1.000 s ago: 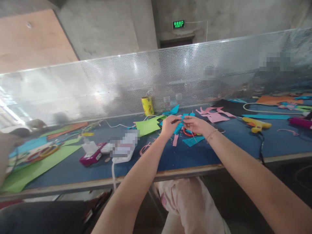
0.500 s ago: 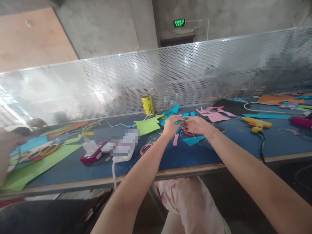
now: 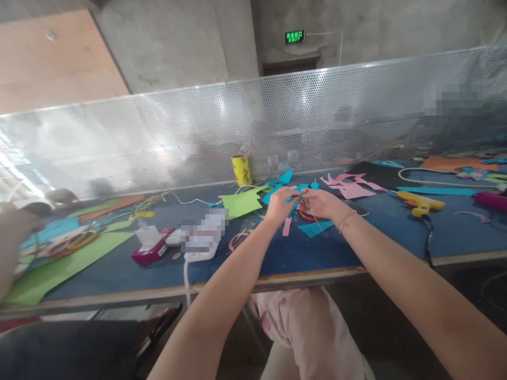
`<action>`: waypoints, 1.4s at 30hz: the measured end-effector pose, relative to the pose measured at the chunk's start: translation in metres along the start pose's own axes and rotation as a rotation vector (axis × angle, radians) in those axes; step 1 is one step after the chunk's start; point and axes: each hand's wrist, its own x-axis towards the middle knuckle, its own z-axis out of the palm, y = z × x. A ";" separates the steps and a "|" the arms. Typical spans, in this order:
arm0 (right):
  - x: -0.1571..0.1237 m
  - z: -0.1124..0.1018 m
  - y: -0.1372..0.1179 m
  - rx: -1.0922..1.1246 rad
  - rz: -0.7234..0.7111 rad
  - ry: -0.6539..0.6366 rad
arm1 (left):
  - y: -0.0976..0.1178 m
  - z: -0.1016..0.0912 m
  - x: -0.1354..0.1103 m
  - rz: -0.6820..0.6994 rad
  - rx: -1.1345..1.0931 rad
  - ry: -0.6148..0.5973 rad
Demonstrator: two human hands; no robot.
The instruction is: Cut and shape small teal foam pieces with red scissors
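Note:
Both my hands meet over the middle of the blue table (image 3: 119, 272). My left hand (image 3: 280, 204) is closed, its fingers pinching a small teal paper piece (image 3: 293, 203). My right hand (image 3: 320, 203) is closed too, fingertips pressed on the same teal piece from the right. Under my right hand lies a red-orange ring (image 3: 306, 215), partly hidden. Teal scraps (image 3: 315, 228) and a pink strip (image 3: 285, 226) lie on the table just below my hands.
A green sheet (image 3: 240, 203) and a yellow can (image 3: 241, 170) are left of my hands. Pink cut-outs (image 3: 350, 186) and a yellow glue gun (image 3: 419, 203) lie right. A white power strip (image 3: 200, 243), a magenta box (image 3: 151, 252) and green paper (image 3: 59, 266) sit left. A perforated metal screen (image 3: 158, 142) backs the table.
My hands have drawn closer together over the teal piece, and the left fingers have closed onto it. The view has shifted slightly.

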 end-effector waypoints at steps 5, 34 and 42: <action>0.004 -0.004 0.001 0.024 0.025 0.028 | 0.000 0.001 -0.001 0.049 0.039 -0.033; 0.013 0.002 0.014 -0.909 -0.773 0.109 | -0.003 0.000 0.004 -0.758 -0.852 0.157; 0.017 0.000 0.014 -0.948 -0.785 0.174 | -0.004 0.001 0.003 -0.764 -0.845 0.126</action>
